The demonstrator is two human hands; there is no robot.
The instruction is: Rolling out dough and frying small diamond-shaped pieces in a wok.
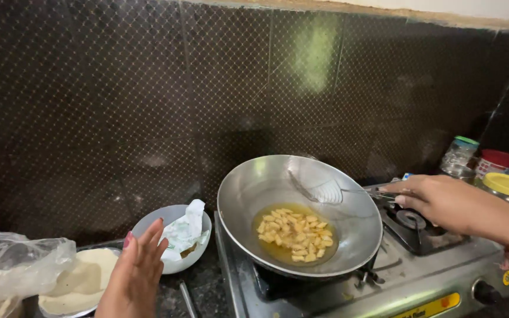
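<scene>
Dark tiled wall [119, 106] behind everything, patterned and glossy, a splash guard at the back of the cooking spot; steel stove [419, 277] low at right, its near burner hidden under the wok, its far burner [410, 219] bare and unlit as far as can be judged.

Steel wok [299, 215] seated on the stove, tilted slightly toward the camera; oil pooled at its lowest point, pale yellow pieces [296, 232] gathered there and frying, seemingly kept together by the curve of the bowl.

Clear plastic bag [16, 265] slumped at far left, just beside a plate [78, 282] of pale flour or dough; white bowl [172, 235] near the wok's left rim, lined with crumpled paper, probably a draining spot kept within easy reach.

Jars [505, 176] with coloured lids clustered at far right, clear of the heat.

Right hand [443, 203] reaching in from the right, closed on the thin handle of a wire skimmer [322, 189]; mesh head resting against the wok's inner wall above the oil, apparently parked out of the fat while the pieces colour.

Left hand [136, 271] raised over the counter beside the bowl, open, fingers together and extended, holding nothing, touching nothing visible.
</scene>
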